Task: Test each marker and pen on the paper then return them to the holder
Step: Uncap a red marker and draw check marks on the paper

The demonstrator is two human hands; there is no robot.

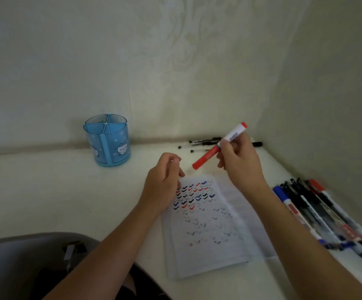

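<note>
My right hand [239, 158] grips a red marker [208, 155] by its white barrel, its red cap pointing down-left above the paper's top edge. The paper [208, 230] lies on the white table and carries rows of black, red and blue check marks. My left hand [164, 180] hovers over the paper's top left corner with fingers loosely curled, holding nothing. The blue holder [108, 141], with cat pictures and divided compartments, stands at the back left and looks empty.
A row of several markers and pens [320, 213] lies along the table's right side. Several thin black pens [203, 142] lie at the back by the wall. A dark chair or bag [30, 263] sits at the lower left.
</note>
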